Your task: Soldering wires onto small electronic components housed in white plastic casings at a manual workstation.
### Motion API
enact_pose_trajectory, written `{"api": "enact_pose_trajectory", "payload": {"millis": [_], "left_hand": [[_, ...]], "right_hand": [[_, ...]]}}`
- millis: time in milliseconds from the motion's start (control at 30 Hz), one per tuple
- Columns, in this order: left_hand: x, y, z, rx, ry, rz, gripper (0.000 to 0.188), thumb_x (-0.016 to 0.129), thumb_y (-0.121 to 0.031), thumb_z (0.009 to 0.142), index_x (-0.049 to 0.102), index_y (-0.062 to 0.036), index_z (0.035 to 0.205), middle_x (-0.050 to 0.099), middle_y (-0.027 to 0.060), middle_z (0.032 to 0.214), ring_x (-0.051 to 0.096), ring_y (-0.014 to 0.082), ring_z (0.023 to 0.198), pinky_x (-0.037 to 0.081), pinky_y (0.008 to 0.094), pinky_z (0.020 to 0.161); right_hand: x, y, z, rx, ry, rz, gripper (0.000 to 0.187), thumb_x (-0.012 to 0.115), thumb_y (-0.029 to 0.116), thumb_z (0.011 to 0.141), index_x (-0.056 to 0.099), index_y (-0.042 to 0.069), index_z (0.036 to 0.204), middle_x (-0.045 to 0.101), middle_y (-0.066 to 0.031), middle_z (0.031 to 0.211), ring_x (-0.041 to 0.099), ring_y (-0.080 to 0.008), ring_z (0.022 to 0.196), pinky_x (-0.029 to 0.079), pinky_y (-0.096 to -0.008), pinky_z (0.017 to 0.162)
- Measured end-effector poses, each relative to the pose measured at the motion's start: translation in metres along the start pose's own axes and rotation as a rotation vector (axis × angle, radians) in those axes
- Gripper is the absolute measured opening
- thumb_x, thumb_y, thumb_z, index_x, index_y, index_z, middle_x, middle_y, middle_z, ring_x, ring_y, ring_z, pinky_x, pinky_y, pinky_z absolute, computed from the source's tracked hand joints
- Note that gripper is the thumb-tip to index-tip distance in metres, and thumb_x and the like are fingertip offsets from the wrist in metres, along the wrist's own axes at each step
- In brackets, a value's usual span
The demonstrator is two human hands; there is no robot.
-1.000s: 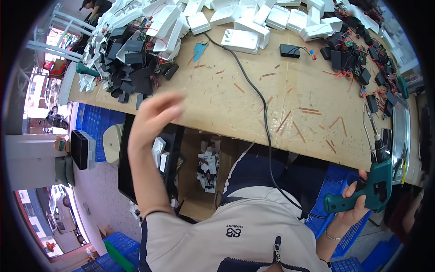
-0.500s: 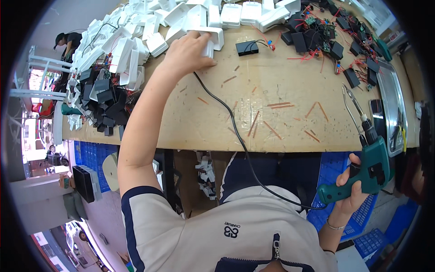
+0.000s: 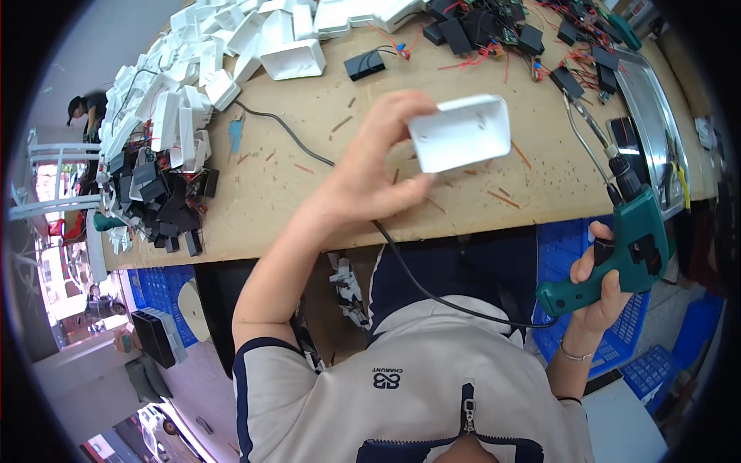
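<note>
My left hand (image 3: 378, 162) grips a white plastic housing (image 3: 463, 137) by its left end, fingers on top and thumb below. The housing is held above the middle of the table, with its hollow side showing. My right hand (image 3: 603, 305) is wrapped round the handle of a green soldering gun (image 3: 645, 235) at the table's right front. Its metal tip and thin curved feed tube point up and to the left, apart from the housing. A black cord (image 3: 432, 292) runs from the handle across my lap and over the table.
White housings (image 3: 293, 60) are piled at the back left, above black boxes (image 3: 174, 204). More black boxes with red wires (image 3: 478, 31) lie at the back right; a single black box (image 3: 364, 65) sits nearer. A metal tray (image 3: 656, 116) borders the right side. Thin brown strips (image 3: 503, 199) litter the tabletop.
My left hand has come from the pile toward the table's middle, bringing a white housing with it. The soldering gun stays in my right hand, almost unmoved. The view has shifted slightly.
</note>
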State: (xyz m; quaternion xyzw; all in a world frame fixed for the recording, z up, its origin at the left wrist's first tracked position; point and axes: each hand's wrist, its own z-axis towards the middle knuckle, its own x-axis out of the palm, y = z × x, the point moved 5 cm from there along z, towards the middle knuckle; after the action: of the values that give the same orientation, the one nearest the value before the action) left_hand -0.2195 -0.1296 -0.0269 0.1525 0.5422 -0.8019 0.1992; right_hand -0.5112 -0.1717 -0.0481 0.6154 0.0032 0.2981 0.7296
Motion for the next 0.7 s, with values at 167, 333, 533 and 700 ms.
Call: {"api": "enact_pose_trajectory", "payload": {"millis": [167, 333, 533, 700], "left_hand": [[0.028, 0.01, 0.003, 0.035, 0.187, 0.163, 0.058, 0.06, 0.0, 0.061, 0.039, -0.0056, 0.115, 0.038, 0.0141, 0.114, 0.045, 0.0303, 0.103, 0.043, 0.0342, 0.081], [0.024, 0.001, 0.005, 0.083, 0.138, 0.181, 0.054, 0.065, -0.012, 0.066, 0.044, -0.0041, 0.115, 0.045, 0.0136, 0.112, 0.043, 0.0307, 0.107, 0.036, 0.0364, 0.089], [-0.045, 0.022, 0.055, -0.053, -0.334, 0.394, 0.041, 0.062, -0.034, 0.073, 0.059, -0.0016, 0.098, 0.057, 0.0145, 0.09, 0.054, 0.0297, 0.09, 0.038, 0.0393, 0.083], [-0.06, 0.08, 0.107, -0.801, 0.079, 0.951, 0.06, 0.052, -0.061, 0.067, 0.067, -0.0042, 0.079, 0.062, 0.0125, 0.083, 0.059, 0.0263, 0.085, 0.039, 0.036, 0.078]], "right_hand": [[0.001, 0.006, -0.004, -0.035, -0.001, -0.003, 0.057, 0.053, 0.022, 0.085, 0.025, -0.004, 0.126, 0.041, -0.0268, 0.119, 0.051, -0.0124, 0.067, 0.044, -0.0201, 0.052], [0.0, 0.005, -0.008, -0.034, -0.03, -0.004, 0.056, 0.054, 0.022, 0.084, 0.026, -0.004, 0.126, 0.042, -0.0267, 0.118, 0.052, -0.0126, 0.066, 0.045, -0.0204, 0.052], [0.0, 0.007, -0.004, -0.04, -0.039, -0.01, 0.057, 0.055, 0.022, 0.084, 0.025, -0.003, 0.126, 0.043, -0.0263, 0.117, 0.052, -0.0126, 0.065, 0.045, -0.0202, 0.051], [0.0, 0.006, -0.003, -0.03, -0.07, -0.023, 0.059, 0.055, 0.022, 0.083, 0.024, -0.003, 0.127, 0.044, -0.0261, 0.116, 0.053, -0.0125, 0.064, 0.046, -0.021, 0.05]]}}
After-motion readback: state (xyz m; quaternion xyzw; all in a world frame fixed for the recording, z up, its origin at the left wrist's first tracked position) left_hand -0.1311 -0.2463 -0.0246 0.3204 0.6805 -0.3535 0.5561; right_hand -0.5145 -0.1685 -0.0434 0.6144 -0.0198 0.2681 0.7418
